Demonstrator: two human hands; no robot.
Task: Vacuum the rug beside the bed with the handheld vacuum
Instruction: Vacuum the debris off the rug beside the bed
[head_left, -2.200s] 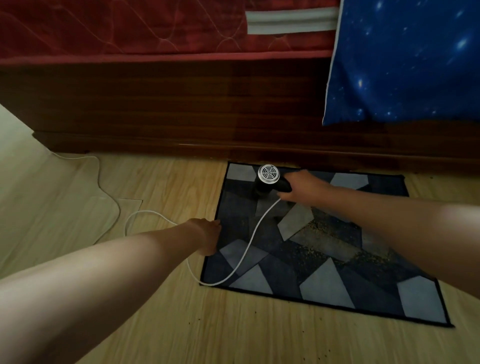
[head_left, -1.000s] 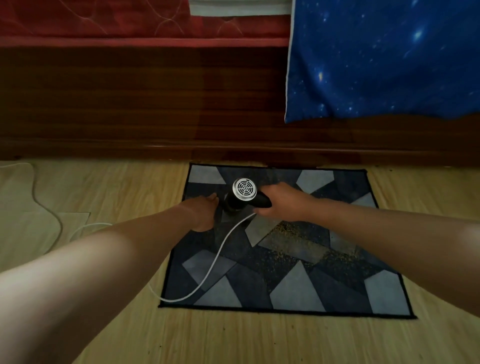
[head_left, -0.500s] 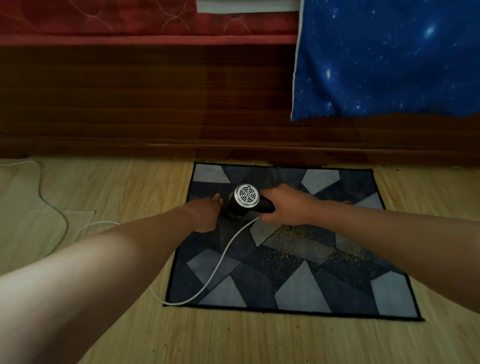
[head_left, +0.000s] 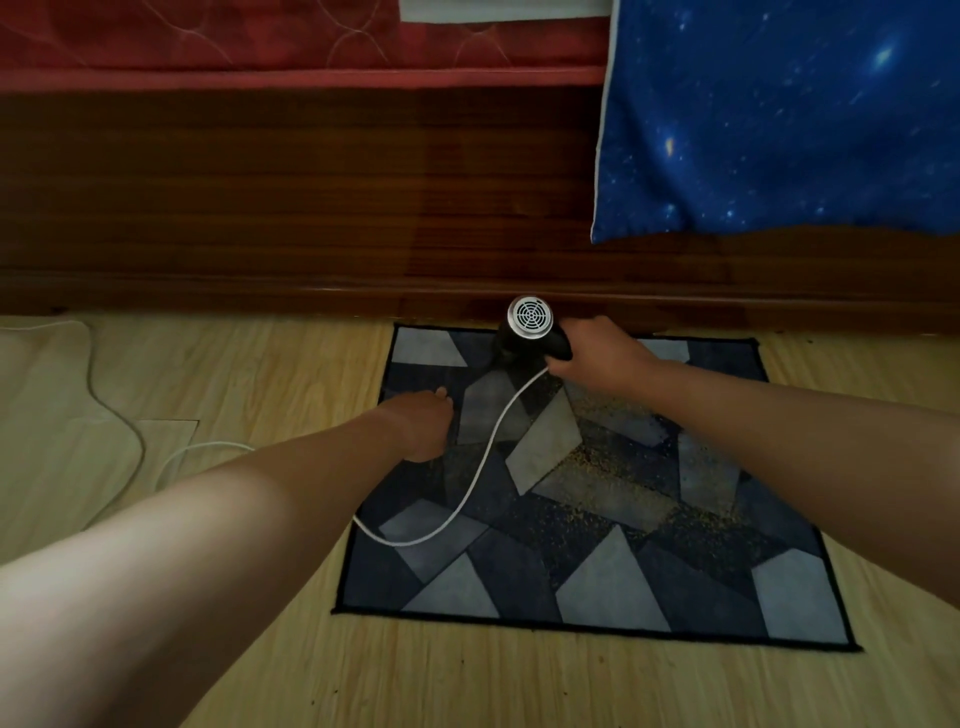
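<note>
One vacuum (head_left: 530, 332) in the right grip (head_left: 597, 356) meets the rug's (head_left: 613, 587) far edge.

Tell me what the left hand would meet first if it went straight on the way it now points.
Probably the white cord lying across the rug, then the handheld vacuum; depth is unclear, so the left hand might pass over the cord.

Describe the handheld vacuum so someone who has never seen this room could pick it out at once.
Find the dark wooden bed frame, then the grey-and-navy patterned rug beside its base. At the rug's far edge the right hand grips a black handheld vacuum. Its round silver grille and trailing white cord mark it out.
</note>
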